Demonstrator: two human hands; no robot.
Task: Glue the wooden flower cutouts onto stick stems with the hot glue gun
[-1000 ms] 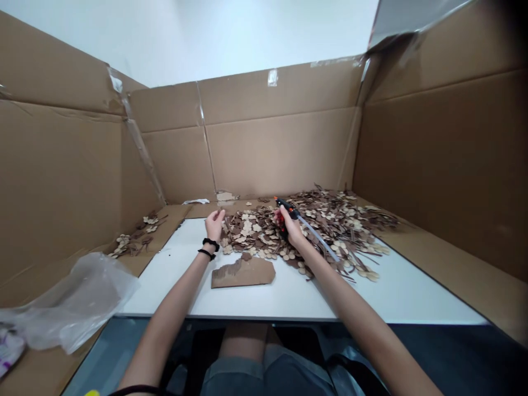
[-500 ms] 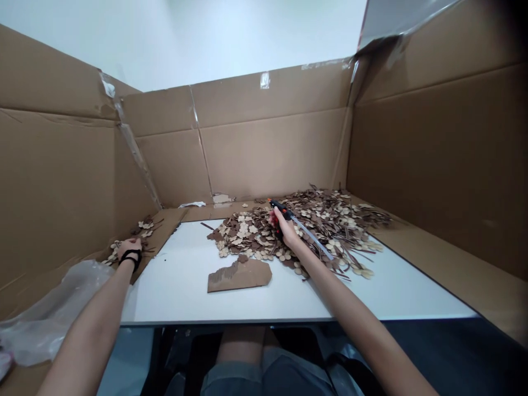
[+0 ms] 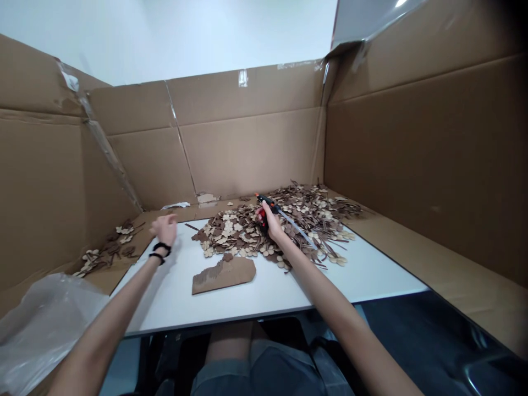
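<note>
My right hand [image 3: 269, 221] is wrapped round the handle of a black and orange glue gun [image 3: 271, 204], with a long pale glue stick trailing from its back over the pile. Below it lies a heap of brown and cream flower-shaped pieces [image 3: 231, 228] mixed with thin dark strips. My left hand [image 3: 165, 227], with a black band on the wrist, is raised over the left edge of the white board [image 3: 173, 297]; its fingers are curled and blurred, and whether they hold anything is hidden. A piece of cardboard [image 3: 225, 276] lies flat on the board in front of the pile.
Tall cardboard walls [image 3: 247, 148] stand at the back and both sides. A smaller pile of flowers and strips [image 3: 111, 247] lies at the left, beyond the board's edge. Clear plastic [image 3: 53, 319] is crumpled at the lower left. A white scrap [image 3: 175, 205] lies by the back wall.
My left hand has lifted from the small left pile and moved right, over the board's left edge. My right hand still holds the glue gun. The whole view has shifted a little.
</note>
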